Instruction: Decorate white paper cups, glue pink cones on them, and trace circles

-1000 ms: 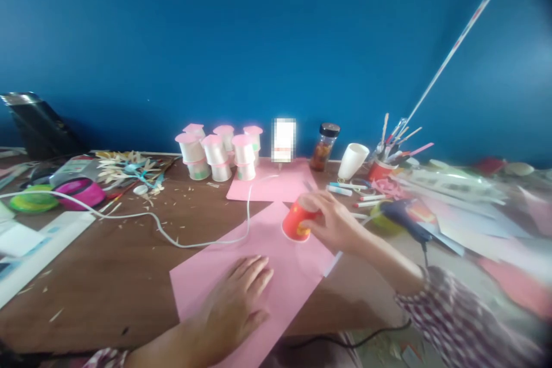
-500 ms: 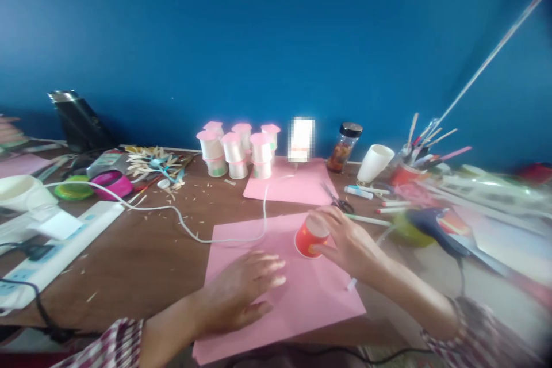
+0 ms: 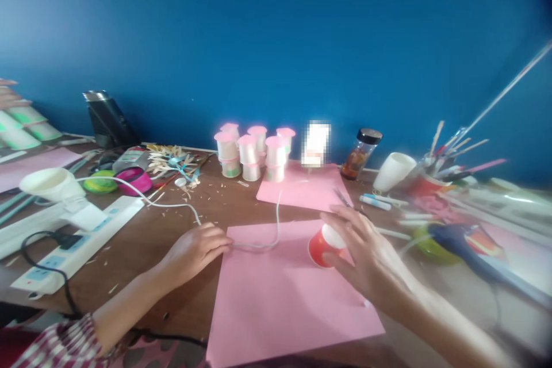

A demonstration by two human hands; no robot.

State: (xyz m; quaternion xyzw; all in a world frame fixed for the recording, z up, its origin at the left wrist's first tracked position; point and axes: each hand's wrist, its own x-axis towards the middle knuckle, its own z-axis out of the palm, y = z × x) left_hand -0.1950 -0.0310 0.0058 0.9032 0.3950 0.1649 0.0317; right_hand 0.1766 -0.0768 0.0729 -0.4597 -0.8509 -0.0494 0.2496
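Observation:
An upside-down red paper cup [image 3: 318,248] with a white base stands on the near sheet of pink paper [image 3: 263,299]. My right hand [image 3: 364,253] curves around it from the right, thumb across its near side and fingers along the far side of its base; the grip looks loose. At the sheet's left edge, my left hand [image 3: 204,248] is closed over a white cable [image 3: 278,218], its fingertips pressed together. The cable enters that hand from behind and comes out onto the paper.
Several stacked white cups with pink discs [image 3: 250,158] stand at the back. Scissors [image 3: 341,196] lie on the far pink sheet. A power strip [image 3: 86,244] is on the left; a glue gun [image 3: 466,247], pens and a jar [image 3: 362,152] are on the right. Wood scraps litter the table.
My left hand has gone from over the pink paper leftward and back onto the white cable. My right hand stays at the cup, its fingers a little wider. The view has shifted left.

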